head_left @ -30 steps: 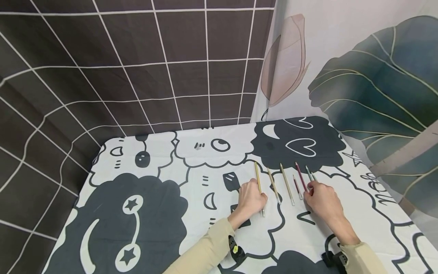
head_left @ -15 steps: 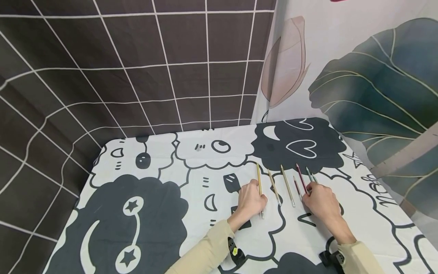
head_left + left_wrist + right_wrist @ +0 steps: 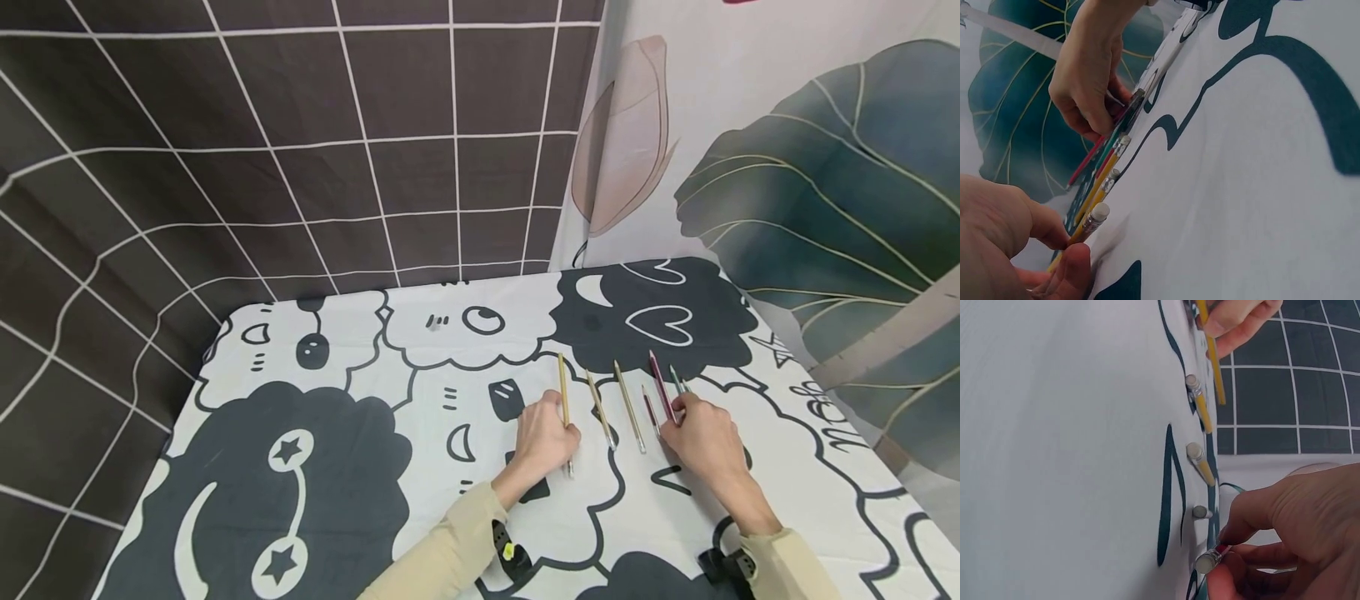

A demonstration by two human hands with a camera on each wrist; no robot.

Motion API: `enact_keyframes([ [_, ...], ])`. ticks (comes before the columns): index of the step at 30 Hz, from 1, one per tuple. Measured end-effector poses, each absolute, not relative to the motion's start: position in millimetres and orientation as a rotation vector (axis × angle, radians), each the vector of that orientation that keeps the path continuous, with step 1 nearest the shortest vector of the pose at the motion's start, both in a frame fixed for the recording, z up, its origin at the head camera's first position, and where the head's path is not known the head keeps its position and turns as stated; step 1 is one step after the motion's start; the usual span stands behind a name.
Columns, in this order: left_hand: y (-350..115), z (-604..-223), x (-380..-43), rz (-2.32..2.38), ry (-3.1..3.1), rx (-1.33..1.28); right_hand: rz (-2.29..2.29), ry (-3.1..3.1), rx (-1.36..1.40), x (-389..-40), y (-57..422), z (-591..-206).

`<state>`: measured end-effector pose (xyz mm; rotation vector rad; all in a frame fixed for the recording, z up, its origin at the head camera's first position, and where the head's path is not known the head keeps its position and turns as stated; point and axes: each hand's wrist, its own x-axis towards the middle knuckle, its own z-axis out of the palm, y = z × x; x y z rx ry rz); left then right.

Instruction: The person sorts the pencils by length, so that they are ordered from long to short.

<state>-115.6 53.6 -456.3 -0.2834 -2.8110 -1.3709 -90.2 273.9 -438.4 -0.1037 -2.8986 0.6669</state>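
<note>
The head view shows a yellow pencil (image 3: 563, 387) near the middle of the table, the left hand (image 3: 546, 433) pinching its lower part, grip clamped, with the white eraser (image 3: 1102, 210) poking out behind the fingers. To its right two more yellow pencils (image 3: 600, 409) and a short red pencil (image 3: 651, 411) lie apart in a row; beyond them the right hand (image 3: 705, 437) grips a longer red pencil (image 3: 662, 383). Green pencils (image 3: 677, 379) show past its fingertips; whether it grips them too, I cannot tell. The table (image 3: 442, 392) wears a black-and-white cartoon cover, with a dark gridded cloth (image 3: 405, 92) behind and a pale leaf-printed curtain (image 3: 697, 67) to the right. Compared with half a second ago, the left hand and its pencil sit slightly further left, and the longer red pencil's tip reaches slightly farther forward. Printed lettering (image 3: 831, 414) near the right edge is too distorted to read surely.
</note>
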Motion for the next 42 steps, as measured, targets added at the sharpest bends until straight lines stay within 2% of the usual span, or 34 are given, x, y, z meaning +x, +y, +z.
enact_keyframes([
  [9,46,-453,-115,-1.323,-2.821,-0.213,0.735,-2.884,-0.103,-89,267,-434],
  [42,15,-451,-107,-1.313,-2.762,-0.217,0.904,-2.827,0.078,-82,226,-424],
])
